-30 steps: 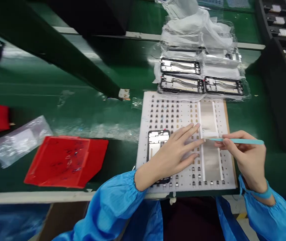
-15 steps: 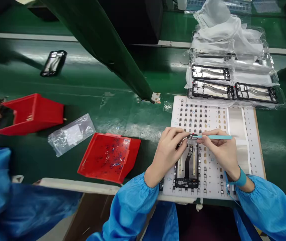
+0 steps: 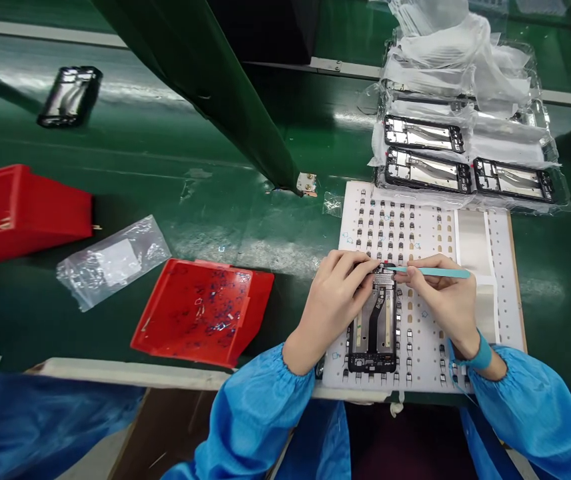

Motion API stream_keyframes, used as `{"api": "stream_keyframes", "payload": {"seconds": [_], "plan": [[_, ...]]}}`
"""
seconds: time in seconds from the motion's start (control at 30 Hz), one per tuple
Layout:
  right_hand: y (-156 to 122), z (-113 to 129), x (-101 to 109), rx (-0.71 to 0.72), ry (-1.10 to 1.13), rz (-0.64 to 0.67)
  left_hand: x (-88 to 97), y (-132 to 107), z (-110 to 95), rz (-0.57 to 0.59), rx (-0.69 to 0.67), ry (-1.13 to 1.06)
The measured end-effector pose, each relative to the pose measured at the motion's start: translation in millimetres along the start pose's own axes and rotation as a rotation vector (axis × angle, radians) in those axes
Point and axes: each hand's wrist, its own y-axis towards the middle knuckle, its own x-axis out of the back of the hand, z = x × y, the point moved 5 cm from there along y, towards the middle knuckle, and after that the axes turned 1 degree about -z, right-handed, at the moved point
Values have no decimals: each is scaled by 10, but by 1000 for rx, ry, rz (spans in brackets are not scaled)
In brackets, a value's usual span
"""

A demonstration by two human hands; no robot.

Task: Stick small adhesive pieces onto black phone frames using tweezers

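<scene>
Phone frame (image 3: 376, 327): flat on white board (image 3: 428, 353), evidently for support | Left hand (image 3: 328, 300): frame's upper left, fingers bent together, apparently steadying; pinch unclear | Right hand (image 3: 446, 303): frame's upper right, fingers pinching teal tweezers (image 3: 440, 272), presumably for fine control

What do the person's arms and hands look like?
Both arms have shiny, baggy blue sleeves with gathered, scrunchy cuffs. The left hand and right hand wear no gloves. Around the right wrist is a teal-blue band with a thin blue cord.
</scene>
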Motion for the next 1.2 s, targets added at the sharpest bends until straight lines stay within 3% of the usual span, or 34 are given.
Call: {"api": "stream_keyframes", "payload": {"seconds": [0.27, 0.5, 1.2], "plan": [[-2, -21, -2, 3, 13, 2, 1, 3, -8, 7, -21, 27], [-3, -6, -8, 8, 12, 9, 1, 6, -61, 24, -137, 158], [-86, 109, -27, 203, -246, 39, -5, 8, -26, 15, -96, 87]]}}
